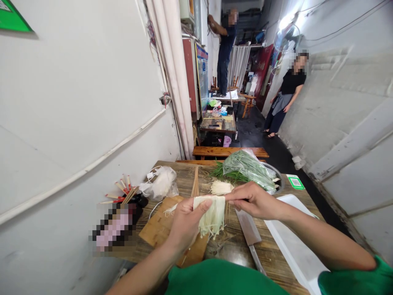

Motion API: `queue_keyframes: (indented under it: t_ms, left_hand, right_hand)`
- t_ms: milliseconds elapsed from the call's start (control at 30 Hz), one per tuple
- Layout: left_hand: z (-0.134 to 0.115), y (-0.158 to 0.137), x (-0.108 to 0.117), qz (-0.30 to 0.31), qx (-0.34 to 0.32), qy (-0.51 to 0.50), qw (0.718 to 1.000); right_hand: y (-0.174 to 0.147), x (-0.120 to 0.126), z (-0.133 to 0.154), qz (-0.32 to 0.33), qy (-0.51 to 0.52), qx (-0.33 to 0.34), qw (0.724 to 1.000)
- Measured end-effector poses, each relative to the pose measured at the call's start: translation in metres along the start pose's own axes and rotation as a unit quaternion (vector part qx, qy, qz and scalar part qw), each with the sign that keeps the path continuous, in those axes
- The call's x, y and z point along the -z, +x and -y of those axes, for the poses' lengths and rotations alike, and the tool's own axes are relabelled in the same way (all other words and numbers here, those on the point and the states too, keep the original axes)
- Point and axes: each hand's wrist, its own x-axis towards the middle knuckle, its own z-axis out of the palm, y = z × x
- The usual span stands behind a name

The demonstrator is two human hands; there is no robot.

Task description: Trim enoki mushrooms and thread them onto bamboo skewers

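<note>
A flat bunch of pale enoki mushrooms (215,217) is held up over the table, its caps hanging down. My left hand (187,217) grips its left side, thumb across the front. At its upper right corner, my right hand (253,200) has its fingers pinched together, the index fingertip touching the bunch. Whether a thin skewer sits in that pinch is too small to tell. Behind the hands lies another enoki bundle (221,187), beside several bamboo skewers (195,182). A wooden cutting board (156,223) with loose mushroom strands is under my left hand. A cleaver (249,229) rests below my right hand.
A white tray (291,237) stands on the right side of the wooden table. Bagged green vegetables (245,168) lie in a metal bowl at the back. A plastic bag (162,182) and chopsticks (123,190) are leftward. Two people are farther off, one standing on a table.
</note>
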Motion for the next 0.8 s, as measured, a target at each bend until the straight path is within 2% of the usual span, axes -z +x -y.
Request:
queue_keyframes:
  t_ms: [200, 500, 633, 800]
  left_hand:
    - [-0.002, 0.000, -0.004, 0.023, 0.007, 0.000, 1.000]
    - [-0.005, 0.001, -0.008, 0.020, 0.009, -0.007, 1.000]
    - [-0.006, 0.005, -0.009, -0.002, 0.013, -0.009, 1.000]
    - [-0.005, 0.009, -0.002, -0.028, -0.019, 0.009, 0.999]
  right_hand:
    - [-0.001, 0.002, 0.001, -0.001, -0.006, -0.003, 1.000]
    - [-0.001, -0.004, 0.001, -0.027, -0.004, -0.032, 0.999]
    - [0.000, -0.007, -0.003, -0.044, 0.008, -0.054, 0.998]
    - [0.000, -0.009, -0.005, -0.064, 0.019, -0.071, 0.995]
